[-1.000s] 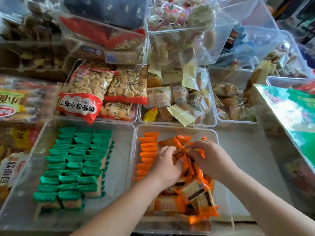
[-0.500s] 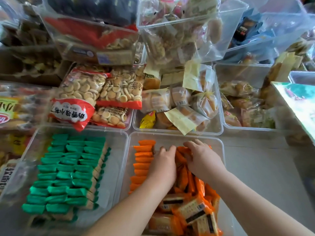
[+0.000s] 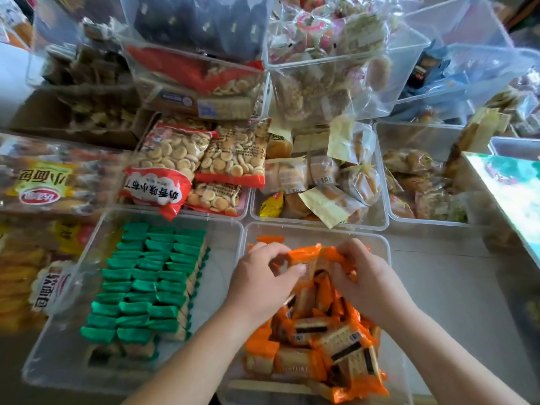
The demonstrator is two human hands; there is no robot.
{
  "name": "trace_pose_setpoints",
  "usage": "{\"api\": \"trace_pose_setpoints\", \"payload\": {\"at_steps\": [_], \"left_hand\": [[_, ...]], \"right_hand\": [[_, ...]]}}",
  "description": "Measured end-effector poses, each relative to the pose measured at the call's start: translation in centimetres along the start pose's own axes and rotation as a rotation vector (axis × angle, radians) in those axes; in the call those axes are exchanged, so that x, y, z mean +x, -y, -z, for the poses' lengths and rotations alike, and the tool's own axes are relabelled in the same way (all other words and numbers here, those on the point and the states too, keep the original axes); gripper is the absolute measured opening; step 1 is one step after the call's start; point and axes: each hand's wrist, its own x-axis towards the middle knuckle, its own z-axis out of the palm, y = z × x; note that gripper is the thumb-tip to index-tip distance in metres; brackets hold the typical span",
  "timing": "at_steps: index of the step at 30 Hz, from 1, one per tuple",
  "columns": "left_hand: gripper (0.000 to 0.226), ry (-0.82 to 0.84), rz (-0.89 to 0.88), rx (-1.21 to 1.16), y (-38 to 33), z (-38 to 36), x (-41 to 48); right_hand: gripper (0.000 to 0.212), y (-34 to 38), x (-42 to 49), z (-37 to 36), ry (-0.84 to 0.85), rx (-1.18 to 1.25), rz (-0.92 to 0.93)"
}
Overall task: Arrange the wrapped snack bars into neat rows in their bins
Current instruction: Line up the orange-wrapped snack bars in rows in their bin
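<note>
In the bin [image 3: 327, 238] nearest the person, the orange bars [image 3: 330, 340] lie in a loose heap across its near half, wrappers pointing every way. Over the bin's far half the left hand [image 3: 260, 283] pinches one bar [image 3: 302, 255] between thumb and curled fingers. The right hand [image 3: 365, 282] curls round crinkled orange wrapper at that bar's other side; how many bars it grips I cannot tell. The two-handed hold probably serves to square the bar up before it is set on edge. It would likely go by the bin's far left corner, where an orange end [image 3: 270, 239] already shows. Just left of the bin, the green bars [image 3: 152, 279] stand in tidy rows in the green bin [image 3: 219, 273], the pattern to copy.
</note>
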Motion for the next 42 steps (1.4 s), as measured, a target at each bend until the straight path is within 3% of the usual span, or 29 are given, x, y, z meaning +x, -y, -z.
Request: {"api": "trace_pose_setpoints", "payload": {"at_steps": [6, 9, 15, 19, 21, 27, 31, 33, 37, 42], "left_hand": [[0.008, 0.058, 0.104, -0.245, 1.5, 1.9, -4.0], [0.014, 0.092, 0.156, -0.292, 2.1, 2.5, -5.3], [0.016, 0.093, 0.202, -0.399, 2.7, 3.7, -6.8], [0.015, 0.114, 0.172, -0.414, 2.2, 3.8, -7.6], [0.014, 0.113, 0.132, -0.394, 2.0, 3.9, -8.1], [0.023, 0.123, 0.223, -0.412, 2.7, 4.3, -8.9], [0.034, 0.137, 0.153, -0.34, 3.4, 4.4, -9.4], [0.028, 0.142, 0.158, -0.335, 3.5, 4.4, -9.5], [0.018, 0.158, 0.185, -0.403, 2.9, 3.8, -10.0], [0.02, 0.16, 0.157, -0.437, 2.4, 3.4, -10.3]], "right_hand": [[0.017, 1.9, -5.6, 0.5, -0.114, 0.361, -0.09], [0.021, 2.8, -7.7, -0.3, -0.095, 0.652, -0.166], [0.018, 3.8, -10.4, -1.2, -0.042, 0.906, -0.29], [0.018, 4.6, -11.2, -1.4, -0.051, 0.948, -0.345], [0.009, 4.9, -11.3, -1.5, -0.092, 0.951, -0.381], [0.025, 4.9, -11.7, -0.9, -0.128, 1.029, -0.405], [0.029, 4.5, -11.8, -1.3, -0.165, 0.971, -0.381], [0.034, 4.6, -11.8, -1.8, -0.181, 0.907, -0.375], [0.035, 5.7, -12.3, -2.9, -0.08, 0.801, -0.281], [0.018, 6.6, -12.6, -3.2, 0.061, 1.064, -0.291]]}}
